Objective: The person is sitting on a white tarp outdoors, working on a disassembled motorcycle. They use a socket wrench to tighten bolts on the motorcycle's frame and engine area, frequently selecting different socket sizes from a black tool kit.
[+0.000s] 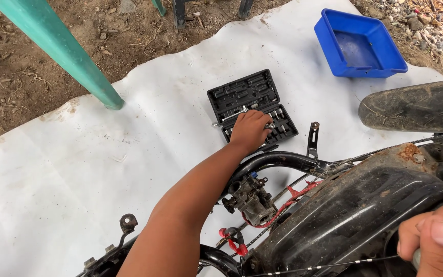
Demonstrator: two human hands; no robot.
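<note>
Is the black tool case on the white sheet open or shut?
Open. The black tool case lies flat on the white sheet, both halves showing rows of sockets and bits. The left hand rests on its lower half.

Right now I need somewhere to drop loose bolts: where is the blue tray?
In the head view the blue plastic tray sits at the upper right on the white sheet's far edge, beyond the open socket set case and above the tyre.

open sheet [78,169] left, motorcycle frame [283,160] right
</note>
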